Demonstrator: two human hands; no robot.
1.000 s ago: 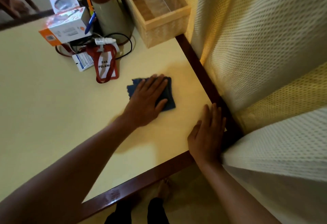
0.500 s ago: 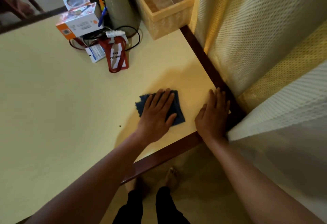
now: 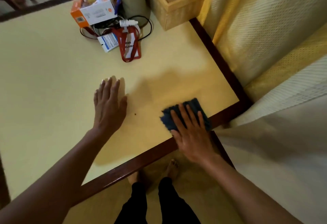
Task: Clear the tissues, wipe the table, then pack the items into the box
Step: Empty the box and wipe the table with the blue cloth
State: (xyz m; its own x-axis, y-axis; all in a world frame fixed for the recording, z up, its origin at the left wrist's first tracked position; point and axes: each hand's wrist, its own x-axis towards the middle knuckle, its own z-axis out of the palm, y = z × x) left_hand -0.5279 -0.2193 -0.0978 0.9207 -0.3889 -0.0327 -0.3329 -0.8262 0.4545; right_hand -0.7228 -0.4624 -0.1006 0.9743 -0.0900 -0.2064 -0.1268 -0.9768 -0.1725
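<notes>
My right grip [image 3: 192, 135] lies flat, fingers straight and spread, pressing the blue cloth [image 3: 194, 102] onto the table [image 3: 53, 82] at its near corner. My left grip [image 3: 109, 103] is also flat and wide, holding nothing, well left of it. The box [image 3: 177, 16] stands far beyond both.

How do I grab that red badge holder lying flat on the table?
Probably pinch the red badge holder by its near end, coming from the bare table side. It lies flat, and its far end sits among black cables.
</notes>
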